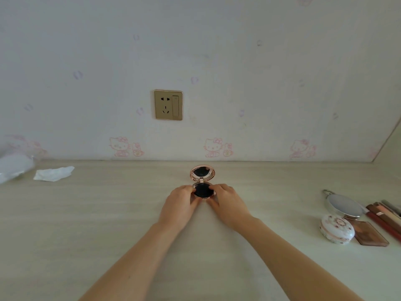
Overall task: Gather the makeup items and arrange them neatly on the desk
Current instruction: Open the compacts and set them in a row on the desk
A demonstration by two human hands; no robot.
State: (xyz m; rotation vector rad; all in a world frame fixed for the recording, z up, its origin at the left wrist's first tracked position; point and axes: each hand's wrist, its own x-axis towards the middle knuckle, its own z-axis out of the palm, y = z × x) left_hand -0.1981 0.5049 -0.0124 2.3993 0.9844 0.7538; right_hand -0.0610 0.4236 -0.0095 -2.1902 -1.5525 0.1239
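The pale wooden desk (108, 224) fills the lower half of the frame, under a wall papered with faint pink cartoon cats; no writing on it can be read. Two bare forearms rise from the bottom edge and converge at the centre of the frame. The left hand (180, 203) and the right hand (227, 203) lie palm down, fingers curled round the base of an open rose-gold compact (202, 187), pinching it from either side. The compact sits on the desk between the fingertips, its dark round pad showing and its mirrored lid standing up behind, toward the wall.

At the right edge lie a round hand mirror (344, 206), a bundle of pencils (384, 216), a brown flat case (372, 235) and a floral round box (336, 230), clustered together, well apart from the hands. A gold wall socket (168, 104) sits above centre. A crumpled tissue (53, 173) lies at mid-left.
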